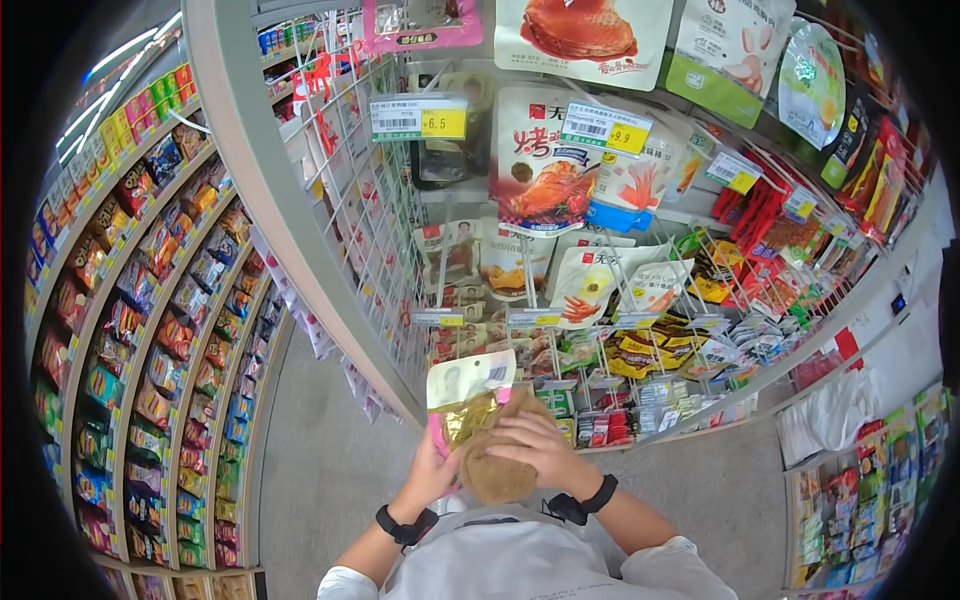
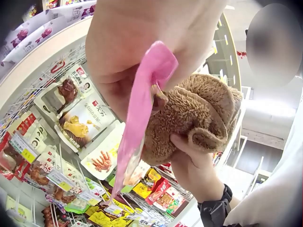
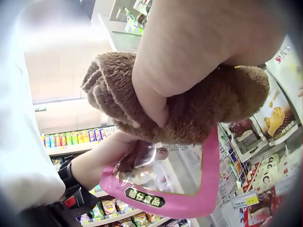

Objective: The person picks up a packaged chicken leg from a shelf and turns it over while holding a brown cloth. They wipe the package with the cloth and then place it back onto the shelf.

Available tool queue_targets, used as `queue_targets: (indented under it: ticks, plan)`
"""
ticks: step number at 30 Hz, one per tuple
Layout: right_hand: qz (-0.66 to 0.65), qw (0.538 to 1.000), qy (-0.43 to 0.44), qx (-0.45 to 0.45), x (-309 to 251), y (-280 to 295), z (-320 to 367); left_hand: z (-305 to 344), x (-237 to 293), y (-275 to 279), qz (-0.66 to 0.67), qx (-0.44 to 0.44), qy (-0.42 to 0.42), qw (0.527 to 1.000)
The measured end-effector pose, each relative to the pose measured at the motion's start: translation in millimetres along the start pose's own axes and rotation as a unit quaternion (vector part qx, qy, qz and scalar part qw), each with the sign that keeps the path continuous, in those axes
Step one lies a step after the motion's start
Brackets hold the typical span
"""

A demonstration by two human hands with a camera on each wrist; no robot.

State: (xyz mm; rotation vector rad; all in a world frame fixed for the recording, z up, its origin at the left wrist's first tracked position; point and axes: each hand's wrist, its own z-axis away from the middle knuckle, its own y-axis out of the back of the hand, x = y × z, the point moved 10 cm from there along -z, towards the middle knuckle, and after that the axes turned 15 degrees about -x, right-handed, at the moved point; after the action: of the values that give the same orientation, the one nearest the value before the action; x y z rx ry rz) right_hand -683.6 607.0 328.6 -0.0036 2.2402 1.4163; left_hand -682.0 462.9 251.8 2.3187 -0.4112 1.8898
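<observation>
Head view: L hand (image 1: 433,473) grips pink-edged pouch (image 1: 468,392) by its side; R hand (image 1: 533,449) holds bunched brown cloth (image 1: 500,484) over its face, hands close together. Prob. wiping step; next move likely calls for steady L grip w/ cloth sliding over uncovered upper part.

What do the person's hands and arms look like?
The left hand and right hand are bare, without gloves. Behind each is a black strap with a dark box; the left one shows a red patch. White sleeves end well above the straps.
</observation>
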Motion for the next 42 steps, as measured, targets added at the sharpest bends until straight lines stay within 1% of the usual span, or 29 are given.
queue_targets:
  ticks: [3, 6, 7, 8, 9, 10, 12, 13, 15, 16, 17, 18, 19, 21, 23, 24, 26, 27, 29, 32, 34, 35, 36, 37, 38, 39, 40, 41, 42]
  plan:
    - [-0.029, 0.998, 0.001, -0.048, 2, -7, 2, 2, 5, 7, -0.025, 0.042, -0.006, 0.999]
    - [-0.102, 0.994, -0.048, 0.015, 31, 9, 14, 3, 5, 10, -0.042, 0.026, 0.025, 0.998]
    - [-0.170, 0.976, -0.094, 0.094, 59, 9, 30, 3, 3, 8, 0.000, 0.020, 0.056, 0.998]
    - [-0.237, 0.946, -0.139, 0.171, 75, 13, 43, 4, -1, 5, 0.042, 0.013, 0.087, 0.995]
    - [-0.439, 0.843, -0.228, 0.212, 96, -10, 60, 3, 1, 4, 0.041, 0.013, 0.085, 0.995]
    - [-0.438, 0.843, -0.227, 0.213, 99, -14, 63, 0, 7, 2, 0.032, 0.006, 0.056, 0.998]
    - [-0.508, 0.779, -0.269, 0.250, 118, -27, 75, -2, 21, -5, 0.022, -0.003, 0.029, 0.999]
    - [-0.508, 0.778, -0.270, 0.252, 118, -31, 78, -1, 19, -9, 0.044, 0.001, 0.062, 0.997]
    - [-0.599, 0.740, -0.238, 0.190, 97, -44, 61, -1, 14, -14, 0.064, 0.004, 0.096, 0.993]
    - [-0.600, 0.740, -0.238, 0.191, 93, -43, 61, -6, 23, -19, 0.019, -0.019, 0.048, 0.998]
    - [-0.585, 0.758, -0.254, 0.138, 84, -49, 58, -9, 32, -24, -0.027, -0.041, 0.000, 0.999]
    - [-0.569, 0.773, -0.269, 0.085, 76, -53, 55, -9, 33, -25, -0.027, -0.042, 0.000, 0.999]
    - [-0.531, 0.799, -0.272, 0.080, 73, -46, 50, -10, 30, -27, -0.015, -0.049, 0.013, 0.999]
    - [-0.523, 0.799, -0.282, 0.094, 71, -41, 48, -8, 25, -27, -0.004, -0.057, 0.026, 0.998]
    - [-0.515, 0.799, -0.291, 0.107, 75, -39, 50, -3, 4, -29, -0.021, -0.094, 0.112, 0.989]
    - [-0.515, 0.797, -0.299, 0.097, 80, -42, 53, -4, 6, -30, -0.022, -0.094, 0.112, 0.989]
    - [-0.516, 0.794, -0.307, 0.088, 86, -46, 56, -10, 34, -37, -0.073, -0.112, -0.005, 0.991]
    - [-0.512, 0.799, -0.294, 0.113, 89, -42, 58, -8, 31, -34, -0.073, -0.112, -0.004, 0.991]
    - [-0.508, 0.802, -0.282, 0.139, 89, -39, 59, -1, -2, -34, -0.034, -0.163, 0.105, 0.981]
    - [-0.556, 0.767, -0.276, 0.161, 86, -40, 55, -3, -7, -31, -0.034, -0.135, 0.086, 0.987]
    - [-0.411, 0.853, -0.279, 0.159, 76, -19, 47, -2, -15, -30, -0.014, -0.146, 0.123, 0.982]
    - [-0.412, 0.852, -0.280, 0.157, 75, -16, 46, 0, -23, -31, 0.007, -0.157, 0.159, 0.975]
    - [-0.191, 0.939, -0.261, 0.120, 58, 6, 36, 0, -24, -30, 0.009, -0.155, 0.160, 0.975]
    - [0.042, 0.970, -0.226, 0.075, 36, 17, 25, -1, -25, -27, 0.037, -0.140, 0.159, 0.977]
    - [0.040, 0.971, -0.225, 0.072, 43, 13, 28, 0, -27, -24, 0.065, -0.124, 0.157, 0.977]
    - [-0.071, 0.973, -0.199, 0.088, 56, 7, 33, 2, -27, -22, 0.067, -0.122, 0.159, 0.977]
    - [-0.181, 0.963, -0.172, 0.104, 65, 0, 36, 1, -17, -16, 0.024, -0.107, 0.113, 0.988]
    - [-0.086, 0.982, -0.147, 0.077, 40, 15, 24, 2, -7, -11, -0.019, -0.092, 0.066, 0.993]
    - [-0.089, 0.982, -0.147, 0.075, 38, 20, 22, 3, -13, -8, -0.018, -0.089, 0.068, 0.993]
